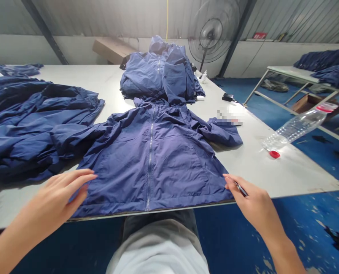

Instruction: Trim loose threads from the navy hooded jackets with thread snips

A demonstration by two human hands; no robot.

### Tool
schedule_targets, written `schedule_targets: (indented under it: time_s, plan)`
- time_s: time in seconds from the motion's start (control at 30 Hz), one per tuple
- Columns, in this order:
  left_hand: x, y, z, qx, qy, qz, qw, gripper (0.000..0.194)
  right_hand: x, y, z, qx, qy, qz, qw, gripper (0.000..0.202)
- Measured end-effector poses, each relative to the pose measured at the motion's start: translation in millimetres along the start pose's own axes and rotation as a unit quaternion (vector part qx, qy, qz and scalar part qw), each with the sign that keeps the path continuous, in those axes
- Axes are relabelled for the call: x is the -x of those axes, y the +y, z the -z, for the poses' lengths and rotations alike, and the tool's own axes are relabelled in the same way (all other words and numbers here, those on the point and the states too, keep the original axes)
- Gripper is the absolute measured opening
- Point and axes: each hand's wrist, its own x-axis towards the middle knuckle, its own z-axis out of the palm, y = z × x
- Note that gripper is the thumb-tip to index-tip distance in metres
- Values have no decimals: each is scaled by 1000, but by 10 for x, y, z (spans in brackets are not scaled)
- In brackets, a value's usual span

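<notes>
A navy blue zip-front jacket (175,160) lies spread flat on the white table, front up, its hem along the near edge. Its zipper (150,160) runs closed down the middle. My left hand (62,190) is over the lower left corner of the jacket, fingers stretched and slightly apart, with nothing in them. At the lower right side edge is my right hand (247,198), its thumb and fingers closed round a slim dark metal tool (240,189). The tool's tip is too small to make out. Whether the right fingertips also grip the cloth I cannot tell.
A pile of folded navy jackets (158,74) stands behind; more navy garments (29,125) are heaped left. A clear plastic bottle (297,127) lies by a red cap (274,154) on the table (295,175). A small black object (228,97) and a fan (210,34) are farther back.
</notes>
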Motion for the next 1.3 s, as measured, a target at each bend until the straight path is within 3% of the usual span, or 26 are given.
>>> schedule_targets:
  time_s: [0.23, 0.37, 0.57, 0.77, 0.93, 1.03, 1.13, 1.3]
  plan:
    - [-1311, 892, -267, 99, -56, -190, 975, 33, -410, -275, -212, -63, -116, 23, 991, 31]
    - [-1916, 1335, -509, 138, -37, -304, 942, 34, -498, -292, -236, -103, -103, -39, 989, 31]
    - [-2536, 1765, -908, 135, -52, -274, 951, 30, -514, -240, -193, -139, -42, -150, 978, 33]
    - [-2722, 1896, -1202, 74, -4, -365, 928, 24, -405, -223, -166, -146, 10, -199, 969, 37]
    - [-2695, 1910, -1331, 75, 29, -346, 935, 26, -369, -139, -140, -153, 58, -231, 959, 35]
    - [-2683, 1914, -1388, 104, 25, -292, 950, 26, -429, -85, -140, -146, 24, -238, 960, 36]
    - [-2689, 1900, -1406, 167, 10, -239, 956, 26, -522, -73, -150, -118, -39, -204, 971, 39]
    - [-2712, 1838, -1388, 295, -10, -180, 938, 22, -592, -121, -153, -86, -85, -186, 975, 44]
